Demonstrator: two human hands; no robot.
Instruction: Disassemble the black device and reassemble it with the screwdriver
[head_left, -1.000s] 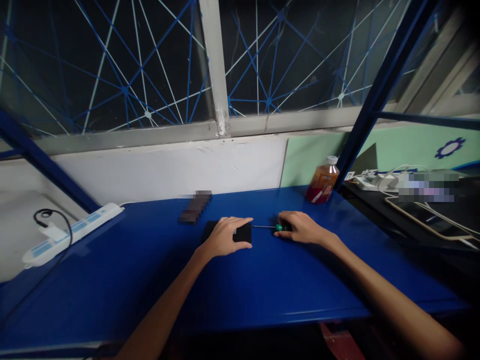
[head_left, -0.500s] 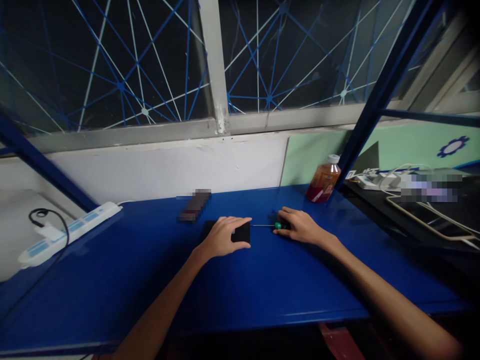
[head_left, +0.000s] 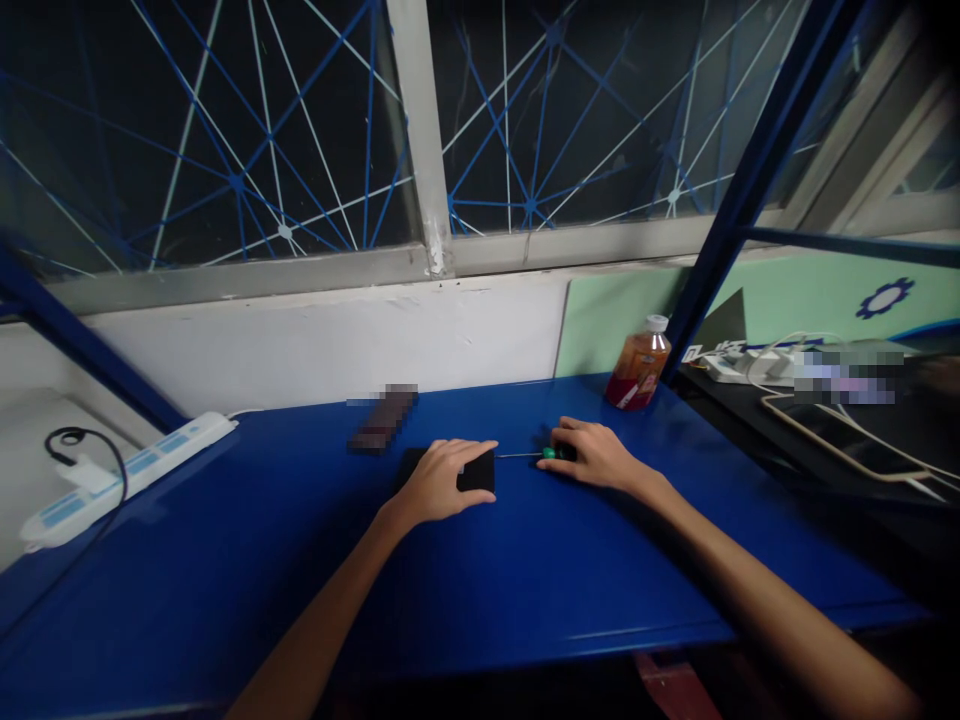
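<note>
A flat black box [head_left: 478, 474] lies on the blue table [head_left: 480, 580], partly covered by my left hand [head_left: 436, 482]. The thumb and fingers of that hand grip the box along its near and far sides. To the right, my right hand [head_left: 596, 453] is closed around the handle of a screwdriver [head_left: 549, 454], green at the front and dark behind. Its thin metal shaft lies level and points left, with the tip at the box's right edge. Whether the tip sits inside the box cannot be made out.
A blurred dark object [head_left: 384, 420] lies behind the box. A bottle with a white cap [head_left: 639, 365] stands at the back right. On the left is a white power strip [head_left: 135, 480] with a black cable. A phone [head_left: 844, 440] and cables occupy the dark surface at right.
The head view has shifted slightly. My right fingers have moved a little on the screwdriver handle, while the box and my left hand keep their places on the table.
</note>
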